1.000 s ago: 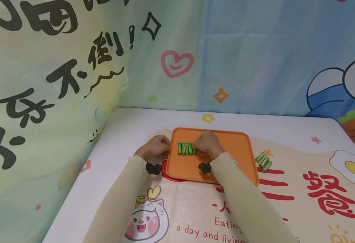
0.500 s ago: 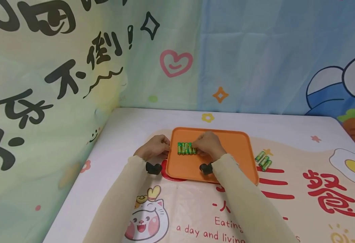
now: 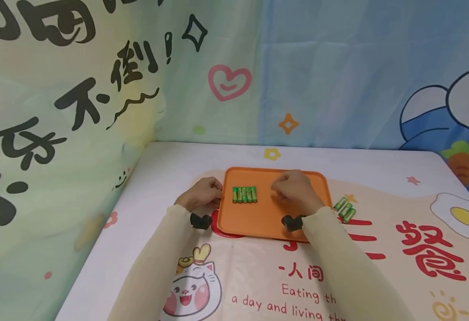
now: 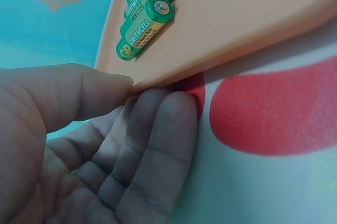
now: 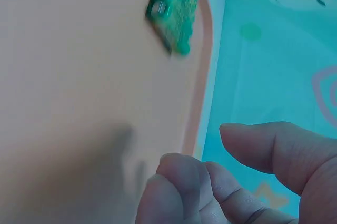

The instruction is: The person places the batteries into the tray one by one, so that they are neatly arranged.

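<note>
An orange tray [image 3: 254,225] lies on the table with a neat row of several green batteries [image 3: 244,195] on its left half. In the left wrist view the nearest battery [image 4: 145,29] reads "GREENCELL". My left hand [image 3: 202,194] pinches the tray's left edge, its thumb at the rim and its fingers partly underneath. Over the middle of the tray is my right hand [image 3: 298,191], holding nothing. The right wrist view shows a gap between its thumb [image 5: 258,142] and its loosely bent fingers.
Three loose green batteries [image 3: 344,209] lie on the table just right of the tray, close to the right sleeve [image 3: 350,258]. A printed cloth [image 3: 250,276] covers the table. Patterned curtains [image 3: 330,80] hang behind and to the left.
My right hand has let go of the battery at the right end of the row and moved right, uncovering the whole row. The left hand stays at the tray's edge.
</note>
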